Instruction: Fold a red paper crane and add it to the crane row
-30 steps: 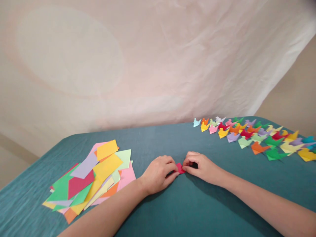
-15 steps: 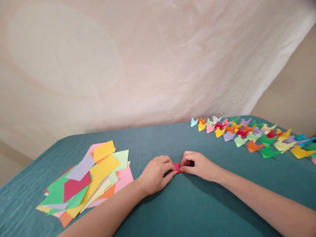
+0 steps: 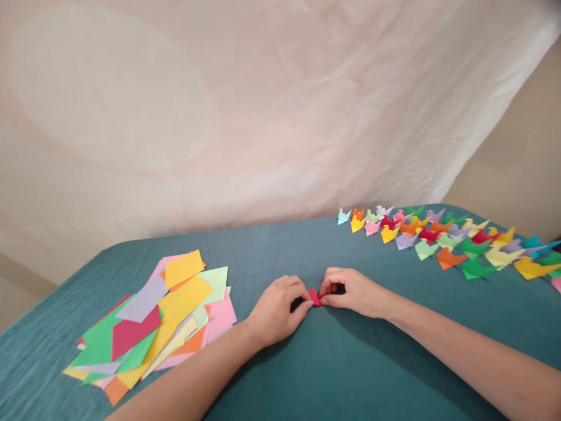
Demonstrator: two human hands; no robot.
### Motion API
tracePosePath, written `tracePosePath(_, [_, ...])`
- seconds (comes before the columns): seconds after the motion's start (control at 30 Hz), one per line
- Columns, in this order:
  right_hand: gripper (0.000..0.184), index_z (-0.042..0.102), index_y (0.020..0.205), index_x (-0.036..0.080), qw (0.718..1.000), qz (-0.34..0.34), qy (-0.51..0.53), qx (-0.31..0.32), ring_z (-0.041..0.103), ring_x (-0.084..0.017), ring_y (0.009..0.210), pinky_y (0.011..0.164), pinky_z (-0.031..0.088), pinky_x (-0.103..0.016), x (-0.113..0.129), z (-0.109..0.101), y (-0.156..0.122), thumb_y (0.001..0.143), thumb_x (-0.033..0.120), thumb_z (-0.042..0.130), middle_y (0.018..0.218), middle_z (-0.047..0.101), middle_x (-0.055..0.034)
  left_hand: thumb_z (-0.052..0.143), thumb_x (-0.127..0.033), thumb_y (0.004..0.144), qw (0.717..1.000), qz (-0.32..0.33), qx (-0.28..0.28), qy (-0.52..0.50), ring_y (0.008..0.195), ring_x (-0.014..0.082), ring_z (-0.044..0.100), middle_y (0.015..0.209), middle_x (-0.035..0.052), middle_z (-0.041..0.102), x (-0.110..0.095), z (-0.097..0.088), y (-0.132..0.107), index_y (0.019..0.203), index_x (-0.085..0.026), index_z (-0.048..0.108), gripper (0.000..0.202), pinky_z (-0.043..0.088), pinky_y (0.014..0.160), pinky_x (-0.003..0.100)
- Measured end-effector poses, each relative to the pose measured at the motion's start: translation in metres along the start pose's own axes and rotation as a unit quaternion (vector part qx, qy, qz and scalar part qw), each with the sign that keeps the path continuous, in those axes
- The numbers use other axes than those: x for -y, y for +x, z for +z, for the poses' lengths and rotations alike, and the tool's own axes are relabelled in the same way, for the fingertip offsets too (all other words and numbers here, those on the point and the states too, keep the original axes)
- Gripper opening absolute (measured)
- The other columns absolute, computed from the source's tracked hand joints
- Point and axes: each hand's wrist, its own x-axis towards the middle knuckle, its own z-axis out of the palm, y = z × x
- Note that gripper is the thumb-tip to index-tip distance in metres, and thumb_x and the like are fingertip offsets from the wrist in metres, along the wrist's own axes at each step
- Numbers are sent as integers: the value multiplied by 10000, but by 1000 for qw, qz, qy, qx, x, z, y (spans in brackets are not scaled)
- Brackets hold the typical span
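A small red folded paper [image 3: 314, 296] lies on the teal tablecloth [image 3: 333, 374], mostly hidden between my two hands. My left hand [image 3: 278, 310] has its fingers curled and pinches the paper's left side. My right hand [image 3: 353, 292] pinches its right side with thumb and forefinger. Both hands rest low on the cloth near the middle of the table.
A loose pile of coloured paper sheets [image 3: 153, 318] lies to the left of my hands. Rows of several small folded paper birds [image 3: 442, 240] run along the far right of the table. A pale cloth backdrop [image 3: 263, 117] hangs behind the table.
My hands have stayed pinched on the red paper, with less of it showing. The view has shifted slightly, so everything sits a little further left and up.
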Motion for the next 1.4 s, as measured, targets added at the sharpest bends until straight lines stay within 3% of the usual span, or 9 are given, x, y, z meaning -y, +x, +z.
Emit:
tracePosePath(0.47, [100,685,816,209,990,-79,-113,20,563,-141,792,759,410,-277,0,-1,-5,815,195,586,865,591,-20,527,-181,839,1000,-19,-12,-16,814,170,537,828,32,601,0,4,0,782,-182,605,97,422,783,303])
tracePosePath(0.7, [97,649,774,198,988,-78,-136,13,563,-149,813,803,386,-306,6,-2,-7,790,142,571,870,597,-17,516,-178,844,1000,-17,-11,-18,812,171,530,827,36,590,-2,3,1,784,-179,596,100,421,784,306])
tracePosePath(0.87, [32,634,734,191,989,-61,-134,-1,568,-152,801,787,386,-301,7,1,-5,763,203,624,854,602,-12,508,-165,846,999,-20,-20,-25,827,169,522,831,35,576,-2,4,1,774,-175,576,100,418,791,304])
tracePosePath(1.4, [116,593,643,178,987,-21,-150,-53,555,-150,784,758,360,-308,12,13,-3,725,100,566,800,597,-8,526,-161,813,997,-40,-61,-18,856,179,501,866,43,550,3,12,2,754,-173,573,76,409,808,339])
